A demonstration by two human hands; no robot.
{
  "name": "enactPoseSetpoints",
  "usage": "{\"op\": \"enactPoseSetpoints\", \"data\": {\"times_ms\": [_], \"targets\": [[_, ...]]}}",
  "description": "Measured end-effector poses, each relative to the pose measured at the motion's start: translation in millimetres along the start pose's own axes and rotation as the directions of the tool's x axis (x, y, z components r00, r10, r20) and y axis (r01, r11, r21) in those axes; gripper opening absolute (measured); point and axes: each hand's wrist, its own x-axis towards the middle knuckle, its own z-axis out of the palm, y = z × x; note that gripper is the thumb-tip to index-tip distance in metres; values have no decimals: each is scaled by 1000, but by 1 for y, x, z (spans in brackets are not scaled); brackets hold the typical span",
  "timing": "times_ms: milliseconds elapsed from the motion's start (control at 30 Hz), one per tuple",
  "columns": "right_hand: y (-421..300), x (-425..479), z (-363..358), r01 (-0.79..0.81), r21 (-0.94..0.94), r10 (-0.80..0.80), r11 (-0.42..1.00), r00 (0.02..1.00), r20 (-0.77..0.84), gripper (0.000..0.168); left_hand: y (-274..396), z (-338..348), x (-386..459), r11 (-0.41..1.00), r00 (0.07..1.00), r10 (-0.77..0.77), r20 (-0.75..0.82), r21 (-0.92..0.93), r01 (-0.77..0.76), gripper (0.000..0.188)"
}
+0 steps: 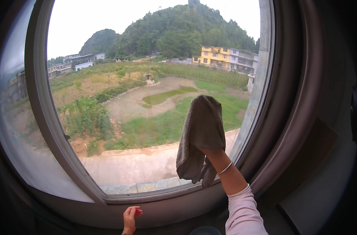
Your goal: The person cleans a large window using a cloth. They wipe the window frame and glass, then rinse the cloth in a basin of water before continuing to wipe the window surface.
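Note:
A grey-brown cloth (202, 126) is spread against the window pane (155, 133), its loose lower folds hanging down. My right hand (211, 153) is inside or behind the cloth, so only the part near the wrist shows; its fingers are hidden. A thin light bangle (225, 168) circles that wrist, above a pushed-up pale pink sleeve (242, 210). Low in the view, my left hand (131, 216) hovers in front of the wall under the window, fingers loosely bent and nothing seen in them.
A metal window frame (119, 200) borders the glass. On the left stands a sliding sash with an insect screen (23, 126). A rounded container rim (205, 230) shows dimly at the bottom. Outside are a paved strip, grass, houses and a wooded hill.

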Motion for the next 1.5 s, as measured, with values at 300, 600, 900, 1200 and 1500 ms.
{"op": "enactPoseSetpoints", "data": {"times_ms": [300,600,900,1200,1500], "targets": [[-14,16,-17,12,110,7,994,985,-170,63,5,15,4,999,1000,7,-27,-48,-8,32],[-25,70,-24,11,253,27,967,989,-144,71,-1,14,17,1000,999,-9,31,20,9,30],[134,3,-39,-98,-234,4,967,929,-371,66,16,-7,-10,993,997,-54,-62,100,60,27],[95,10,-29,30,-23,-36,999,921,-388,61,40,-4,22,998,999,18,-45,58,-16,24],[177,250,-167,-317,-290,187,903,898,-399,56,15,27,58,996,984,18,177,85,-34,27]]}}
